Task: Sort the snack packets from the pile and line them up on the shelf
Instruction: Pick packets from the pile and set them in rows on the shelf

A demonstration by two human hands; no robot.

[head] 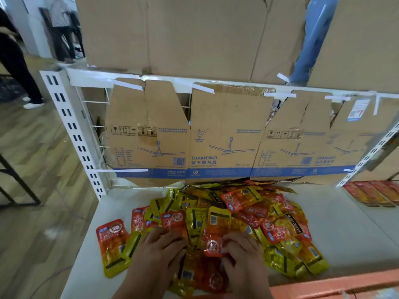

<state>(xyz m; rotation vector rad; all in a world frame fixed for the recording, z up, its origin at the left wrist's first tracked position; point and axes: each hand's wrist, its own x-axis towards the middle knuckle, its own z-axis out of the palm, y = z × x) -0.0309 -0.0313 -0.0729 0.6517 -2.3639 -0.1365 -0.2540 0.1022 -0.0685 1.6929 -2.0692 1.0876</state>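
The pile of snack packets (pixel 269 216) lies on the shelf (pixel 349 229), at 12 o'clock from both hands. The right hand (pixel 241 253) pinches the near end of an orange packet (pixel 216 229) whose long axis runs 12 to 6. The left hand (pixel 159 249) rests flat and relaxed at its 9 o'clock.

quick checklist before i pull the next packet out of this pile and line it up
1. Hold of the right hand on the red packet: cannot tell. The fingertips touch it, but the grip is hidden.
2. Whether the left hand is free: cannot tell. It lies on the pile.
3. Colours sorted: not ok. Red and yellow packets lie mixed and overlapping.
4. Room to line up: ok. Bare white shelf shows between the pile and the row of red packets at the far right.
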